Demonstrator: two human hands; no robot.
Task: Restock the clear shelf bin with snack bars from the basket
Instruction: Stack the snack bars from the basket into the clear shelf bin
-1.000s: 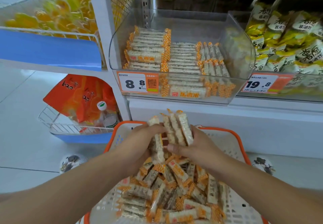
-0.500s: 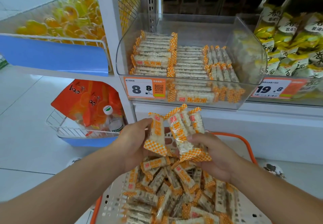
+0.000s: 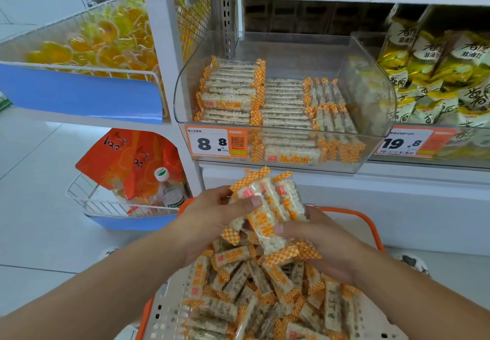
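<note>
Shelf bin: the clear shelf bin (image 3: 371,93), a curved, glossy see-through tub, sits on the white shelf above the basket; neat rows of bars fill its left and middle, while the back and right side look bare.
Basket: the orange-rimmed basket (image 3: 368,223), with a pale perforated plastic wall, stands below the bin and is heaped with loose bars lying every way.
Loose bars: the basket bars (image 3: 238,281) are slim oblongs of knobbly puffed rice in crinkly clear film, with orange-and-white chequered ends.
Held bundle: a clutch of snack bars (image 3: 267,207) stands roughly on end between both hands, just above the heap and short of the bin's front lip.
Left hand: the left hand (image 3: 209,215) grips the bundle's near side, thumb pressed across the wrappers.
Right hand: the right hand (image 3: 326,244) cups the bundle from below and the right, fingers curled round it.
Doing it well: the film likely slips, so square the bars and hold them firmly, lift clear of the lip, and lay them flat alongside the existing rows.
Price tag: an orange-edged price label (image 3: 216,142) fronts the bin.
</note>
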